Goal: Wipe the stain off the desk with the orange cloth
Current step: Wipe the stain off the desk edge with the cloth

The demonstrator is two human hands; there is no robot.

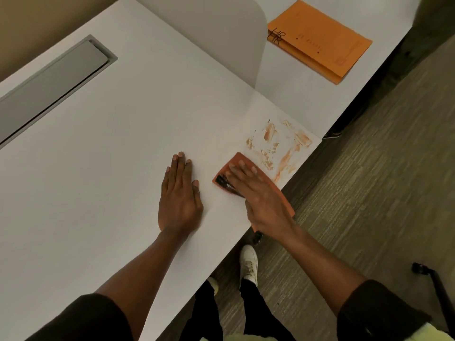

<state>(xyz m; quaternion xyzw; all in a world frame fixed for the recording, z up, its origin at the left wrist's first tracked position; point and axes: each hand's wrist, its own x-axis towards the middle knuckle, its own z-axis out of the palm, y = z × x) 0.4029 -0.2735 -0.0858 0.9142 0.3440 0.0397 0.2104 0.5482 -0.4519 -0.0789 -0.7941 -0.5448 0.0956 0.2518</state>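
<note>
An orange-brown smeared stain (279, 146) spreads over the white desk (118, 134) near its right front edge. The orange cloth (240, 159), with a dark mark on its left side, lies flat just below and left of the stain. My right hand (258, 195) presses on the cloth with straight fingers pointing toward the stain. My left hand (179, 193) rests flat on the bare desk a little to the left of the cloth, holding nothing.
A grey cable-tray lid (51, 84) is set into the desk at the far left. A pale divider panel (221, 33) stands at the back, with an orange folder (320, 40) beyond it. Wood-look floor (369, 193) and my feet lie below the desk edge.
</note>
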